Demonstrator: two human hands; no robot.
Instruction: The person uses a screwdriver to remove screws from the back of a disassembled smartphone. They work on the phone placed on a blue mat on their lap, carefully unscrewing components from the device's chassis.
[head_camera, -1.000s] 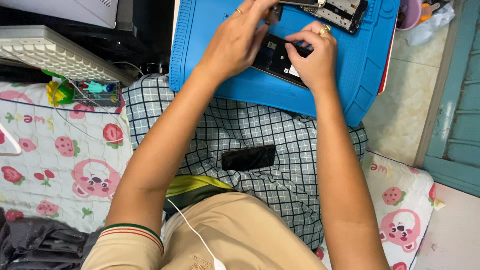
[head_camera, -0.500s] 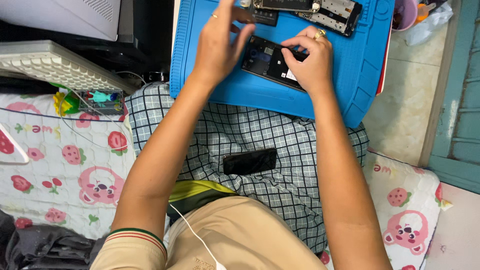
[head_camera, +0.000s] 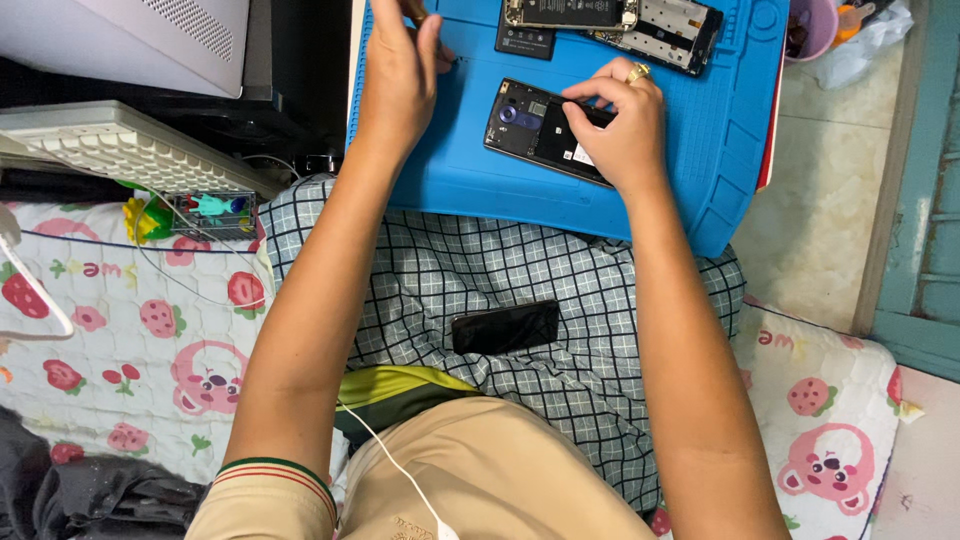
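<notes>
From the head camera we see our right hand (head_camera: 618, 128) resting on an opened phone (head_camera: 535, 128), fingers curled and pressing its right end down on the blue work mat (head_camera: 690, 190), which lies across our lap. Our left hand (head_camera: 400, 70) hovers loosely cupped above the mat's upper left; whether its fingertips pinch anything small, we cannot tell. The phone's back cover is already off, its dark inner plate and camera exposed. We judge the disassembly to be partway through, since that plate is not yet lifted. Beyond lie a battery piece (head_camera: 525, 42) and another stripped phone frame (head_camera: 655, 25). A closed black phone (head_camera: 505, 327) sits on our checked shorts (head_camera: 560, 290).
</notes>
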